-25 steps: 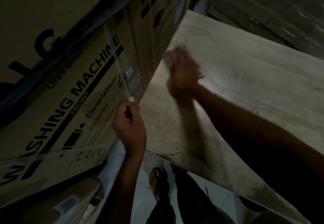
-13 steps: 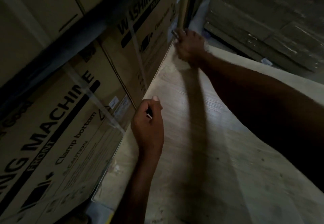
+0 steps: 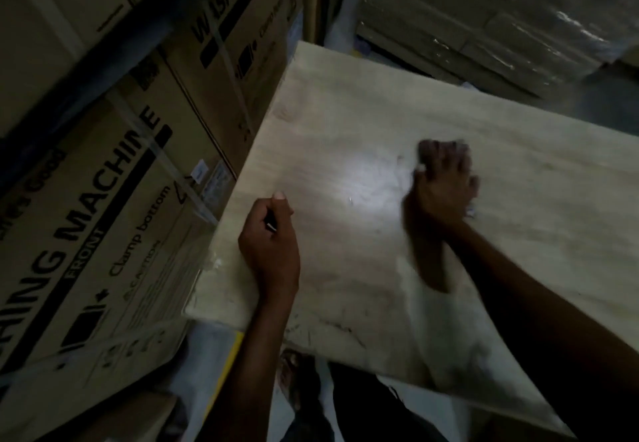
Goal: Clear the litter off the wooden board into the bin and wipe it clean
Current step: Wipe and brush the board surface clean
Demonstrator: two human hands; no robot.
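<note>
The board is a broad pale wooden sheet that lies flat and fills the middle and right of the view, its left edge close against the cartons printed "WASHING MACHINE". The left hand rests near the board's near left corner, knuckles up. Its fingers are curled in and its thumb is laid along the top, pinching a small, thin dark item of which only a short piece shows. The right hand is further out toward the middle of the board, palm down and fingers bent onto the surface. It is blurred, so it cannot be told whether it holds anything. A pale scrap shows just beside its wrist and another pale spot by its fingertips, both too smeared to identify. Between the two hands a bright sheen lies on the wood with a tiny light fleck in it. Dark scuffs mark the board near its front edge. A foot stands on the floor below that edge. Film-wrapped stacks sit beyond the board's far side.
</note>
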